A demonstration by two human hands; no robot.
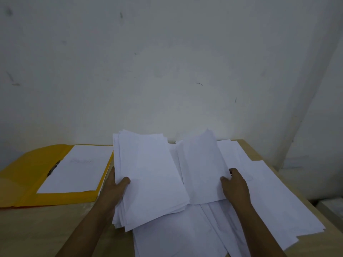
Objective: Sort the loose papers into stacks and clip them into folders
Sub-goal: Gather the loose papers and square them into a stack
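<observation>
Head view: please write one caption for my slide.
Both hands lift white paper bundles beside an open yellow folder.

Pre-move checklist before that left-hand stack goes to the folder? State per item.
1. Left hand grips the stack: ok, thumb on top, fingers under.
2. Stack edges squared: not ok, sheets fan out at the near corner.
3. Right hand free: not ok, it holds a lifted sheet.
4. Folder open: ok, lying flat at the left.
5. Folder clip open: cannot tell; paper already lies beside it.
6. Loose papers all sorted: not ok, many lie spread on the table.
</observation>
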